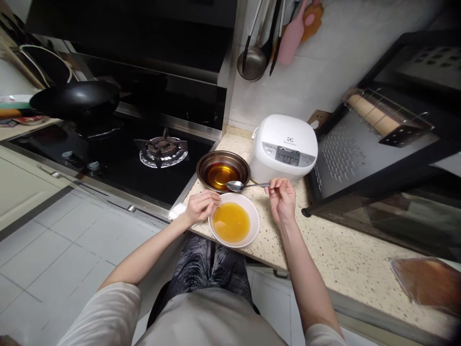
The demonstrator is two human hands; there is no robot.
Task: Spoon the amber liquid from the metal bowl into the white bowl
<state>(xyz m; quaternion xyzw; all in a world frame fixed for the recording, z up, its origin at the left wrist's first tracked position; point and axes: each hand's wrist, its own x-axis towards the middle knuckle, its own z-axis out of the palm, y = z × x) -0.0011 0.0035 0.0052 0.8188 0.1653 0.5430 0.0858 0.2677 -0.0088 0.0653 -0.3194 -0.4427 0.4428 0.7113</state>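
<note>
A white bowl [253,226] of yellow-orange liquid sits at the front edge of the speckled counter [334,250]. My left hand [200,205] is curled against its left rim, fingers closed. My right hand [281,198] pinches the handle of a metal spoon [237,185], whose bowl hovers just above the white bowl's far rim. Right behind it stands a brown metal bowl [207,166] holding dark amber liquid.
A white rice cooker [284,146] stands behind the bowls. A black dish rack [378,144] fills the right. A gas hob [163,151] with a black wok [74,98] lies left. Utensils [255,53] hang on the wall. A white cloth [176,211] lies by my left wrist.
</note>
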